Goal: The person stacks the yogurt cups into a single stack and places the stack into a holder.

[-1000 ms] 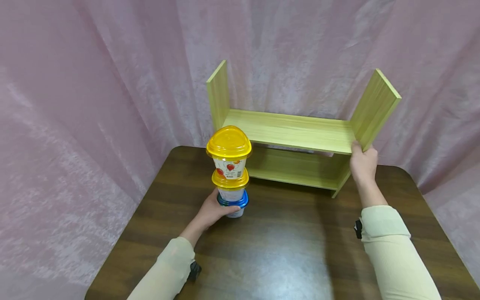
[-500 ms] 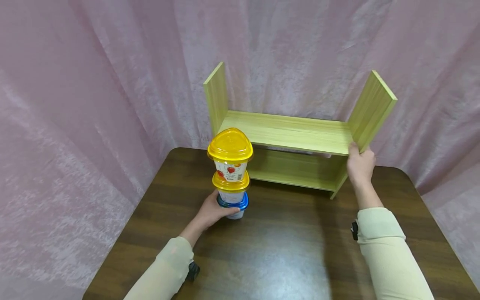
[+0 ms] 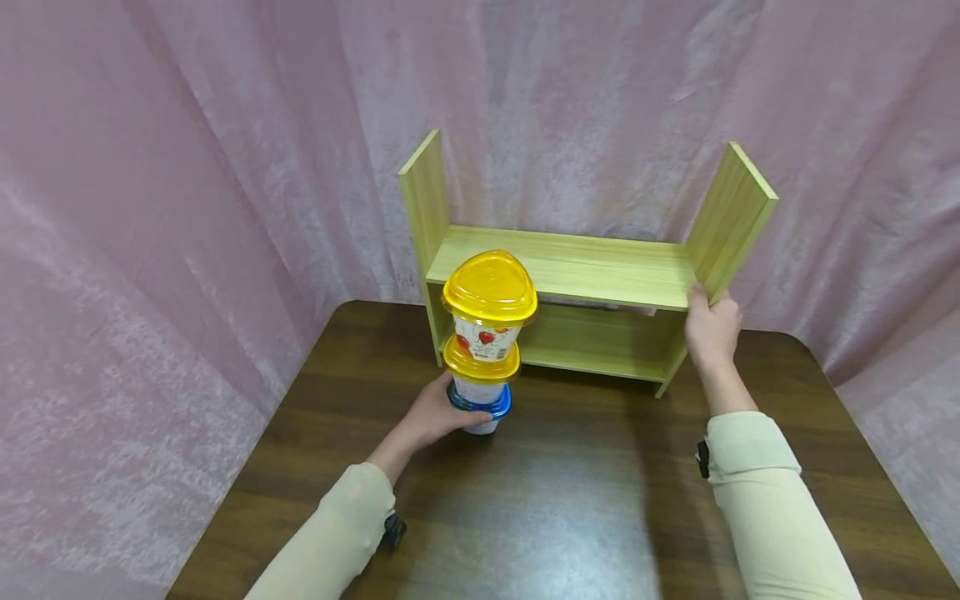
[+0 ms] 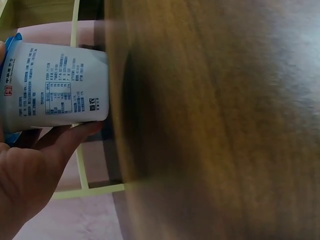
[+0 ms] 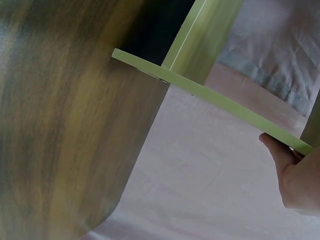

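Observation:
A stack of three lidded cups stands upright in front of the wooden shelf (image 3: 600, 271). The top cup (image 3: 491, 287) and middle cup (image 3: 480, 362) have yellow lids; the bottom cup (image 3: 480, 408) has a blue one. My left hand (image 3: 435, 412) grips the bottom cup just under its lid, thumb across the front. In the left wrist view, printed blue text covers that white cup (image 4: 60, 87); whether its base touches the table cannot be told. With my right hand (image 3: 712, 325) I hold the shelf's right side panel (image 3: 731, 225) near the upper board.
The two-tier shelf stands at the back of the dark brown table (image 3: 570, 500). Its lower board (image 3: 592, 342) is partly hidden behind the cups. A pink curtain (image 3: 225, 208) hangs behind and around the table.
My left hand has carried the stack of cups to the right, across the shelf's left front, uncovering its left leg. My right hand keeps its hold on the panel. The view has shifted slightly.

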Demonstrator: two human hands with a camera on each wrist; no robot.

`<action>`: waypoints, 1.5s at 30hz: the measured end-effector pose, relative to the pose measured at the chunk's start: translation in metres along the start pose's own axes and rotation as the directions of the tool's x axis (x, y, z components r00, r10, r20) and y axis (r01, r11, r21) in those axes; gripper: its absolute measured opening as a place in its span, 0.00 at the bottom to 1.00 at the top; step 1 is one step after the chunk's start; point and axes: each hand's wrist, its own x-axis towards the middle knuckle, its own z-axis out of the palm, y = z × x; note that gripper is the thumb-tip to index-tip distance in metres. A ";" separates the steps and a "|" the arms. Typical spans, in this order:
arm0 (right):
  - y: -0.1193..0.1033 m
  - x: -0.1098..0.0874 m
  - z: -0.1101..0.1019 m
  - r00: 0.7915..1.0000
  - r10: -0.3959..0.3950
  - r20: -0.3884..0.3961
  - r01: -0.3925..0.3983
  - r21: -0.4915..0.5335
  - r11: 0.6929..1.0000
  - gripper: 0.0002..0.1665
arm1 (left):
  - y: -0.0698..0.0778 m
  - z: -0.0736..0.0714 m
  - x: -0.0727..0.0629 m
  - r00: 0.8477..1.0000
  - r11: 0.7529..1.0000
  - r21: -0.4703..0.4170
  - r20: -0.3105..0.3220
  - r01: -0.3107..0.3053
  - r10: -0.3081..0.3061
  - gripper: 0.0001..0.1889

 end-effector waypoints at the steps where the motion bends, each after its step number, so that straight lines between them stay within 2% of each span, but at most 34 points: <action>1: 0.000 0.001 0.001 1.000 -0.001 -0.004 0.001 -0.001 1.000 0.30 | 0.002 0.000 0.001 1.000 1.000 0.012 0.004 -0.004 0.004 0.46; 8: 0.001 0.002 0.006 1.000 -0.016 -0.005 0.016 0.009 1.000 0.30 | 0.014 0.000 0.012 0.999 0.997 0.068 0.028 -0.040 0.038 0.46; 15: 0.001 0.002 0.009 0.999 -0.038 -0.001 0.038 -0.001 0.999 0.30 | 0.033 -0.003 0.022 0.996 0.997 0.028 0.059 -0.066 0.064 0.43; 24: 0.003 0.003 0.008 0.999 -0.038 -0.024 0.038 -0.014 0.999 0.31 | 0.054 0.001 0.032 0.989 0.985 0.103 0.059 -0.140 0.134 0.43; 31: 0.003 0.003 0.011 0.999 -0.040 -0.037 0.040 -0.002 0.999 0.30 | 0.062 0.007 0.036 0.981 0.983 0.071 0.101 -0.172 0.164 0.42; 38: 0.002 0.002 0.012 0.998 -0.034 -0.048 0.035 0.022 0.999 0.29 | 0.082 0.010 0.042 0.974 0.974 0.086 0.108 -0.209 0.199 0.42; 45: 0.005 0.003 0.010 0.998 -0.048 -0.035 0.048 -0.007 0.999 0.30 | 0.100 0.013 0.048 0.968 0.967 0.095 0.107 -0.237 0.227 0.42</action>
